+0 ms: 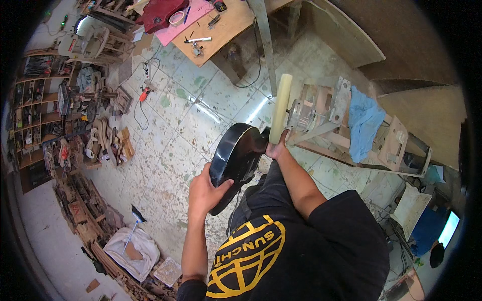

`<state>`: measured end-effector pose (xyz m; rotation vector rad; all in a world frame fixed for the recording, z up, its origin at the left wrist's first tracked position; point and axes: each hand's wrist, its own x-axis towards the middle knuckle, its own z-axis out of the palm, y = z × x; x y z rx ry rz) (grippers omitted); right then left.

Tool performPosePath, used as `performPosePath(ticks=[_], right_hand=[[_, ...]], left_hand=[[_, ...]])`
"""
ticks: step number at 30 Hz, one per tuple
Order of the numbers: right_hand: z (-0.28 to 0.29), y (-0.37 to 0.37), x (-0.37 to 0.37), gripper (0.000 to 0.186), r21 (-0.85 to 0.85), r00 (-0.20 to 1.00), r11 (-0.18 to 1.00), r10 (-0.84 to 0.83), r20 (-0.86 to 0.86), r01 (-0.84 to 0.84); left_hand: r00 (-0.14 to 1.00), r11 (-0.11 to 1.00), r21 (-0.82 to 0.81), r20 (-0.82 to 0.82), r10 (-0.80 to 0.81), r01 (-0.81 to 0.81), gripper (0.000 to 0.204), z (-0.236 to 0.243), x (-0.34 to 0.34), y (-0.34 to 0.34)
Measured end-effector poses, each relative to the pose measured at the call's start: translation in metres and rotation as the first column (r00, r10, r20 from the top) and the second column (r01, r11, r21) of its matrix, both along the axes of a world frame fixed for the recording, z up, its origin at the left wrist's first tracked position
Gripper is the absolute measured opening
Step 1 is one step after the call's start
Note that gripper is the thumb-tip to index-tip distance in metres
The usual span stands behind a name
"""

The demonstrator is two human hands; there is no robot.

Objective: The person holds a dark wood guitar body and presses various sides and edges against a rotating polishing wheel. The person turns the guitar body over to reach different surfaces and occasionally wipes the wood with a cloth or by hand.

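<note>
A glossy black guitar body [232,153] is held tilted in front of me, its curved side catching light. My left hand [205,193] is closed around its near left edge, with the thumb lying over the face. On the far right end, my right hand [276,149] grips the narrower part, its fingers partly hidden by the body. Close beside that hand stands a pale yellow buffing wheel [281,105], seen edge-on and mounted on a machine shaft. From this angle I cannot tell whether the guitar body touches the wheel.
The wheel's wooden stand [321,130] carries a blue cloth [364,123]. A workbench [226,25] holds a red guitar body [158,14], tape and small tools. An orange power tool [144,94] lies on the tiled floor. Shelves [37,110], wood pieces and a white sack [133,251] line the left.
</note>
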<state>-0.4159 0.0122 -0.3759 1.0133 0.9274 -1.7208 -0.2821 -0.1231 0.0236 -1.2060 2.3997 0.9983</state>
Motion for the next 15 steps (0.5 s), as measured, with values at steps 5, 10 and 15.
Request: performPosePath(ticks=[5, 10, 15], right_hand=[[0.047, 0.003, 0.013, 0.124, -0.362, 0.998, 0.932, -0.01, 0.067, 0.033], [0.078, 0.017, 0.021, 0.132, -0.358, 0.982, 0.933, 0.056, 0.179, 0.012], [0.061, 0.03, 0.029, 0.133, -0.244, 0.997, 0.967, 0.072, -0.002, -0.071]], left_hand=[[0.999, 0.999, -0.033, -0.017, -0.027, 0.027, 0.051, 0.003, 0.019, -0.004], [1.0, 1.0, -0.005, 0.007, -0.027, 0.027, 0.048, 0.007, 0.037, 0.008], [0.997, 0.999, 0.028, -0.076, -0.026, 0.028, 0.051, 0.005, 0.063, 0.017]])
